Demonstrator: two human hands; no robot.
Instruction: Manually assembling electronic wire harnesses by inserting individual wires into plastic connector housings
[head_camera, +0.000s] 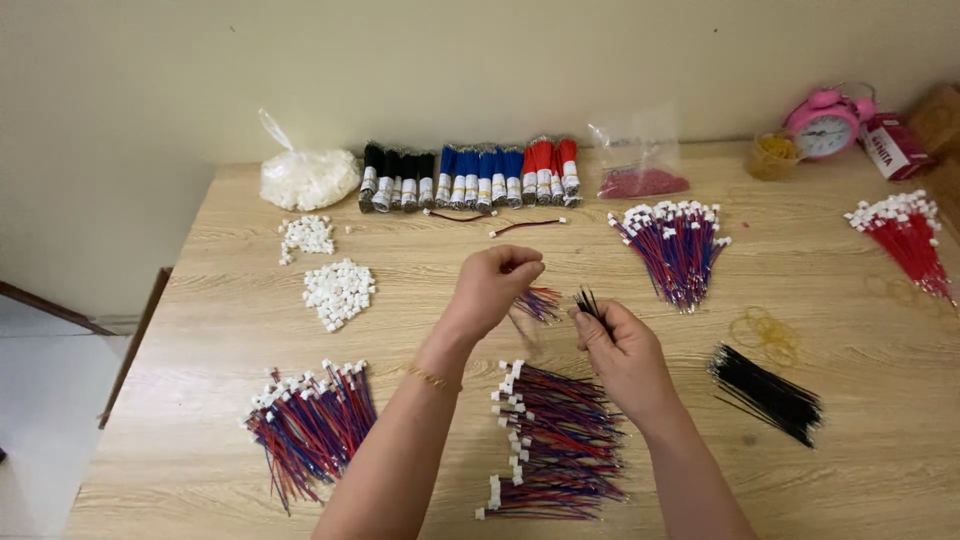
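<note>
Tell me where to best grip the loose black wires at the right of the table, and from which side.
Probably grip the black wires across the middle of the bundle, coming from above. They lie flat and roughly parallel on the table, running upper-left to lower-right, with bare table on both long sides.

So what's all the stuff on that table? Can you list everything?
wire bundles with white connectors: three piles, red and blue, front left, front middle, back right of middle
red wires with white connectors: one pile, far right
black wires: one pile, right front
loose white connectors: two heaps, left
bag of white connectors: one, back left
taped wire rolls: a row, black, blue, red, back middle
bag of red bits: one, back
rubber bands: a few, yellow, right
alarm clock: one, pink, back right
table: one, wooden
left hand: holds red-blue wires
right hand: holds black wires
</note>
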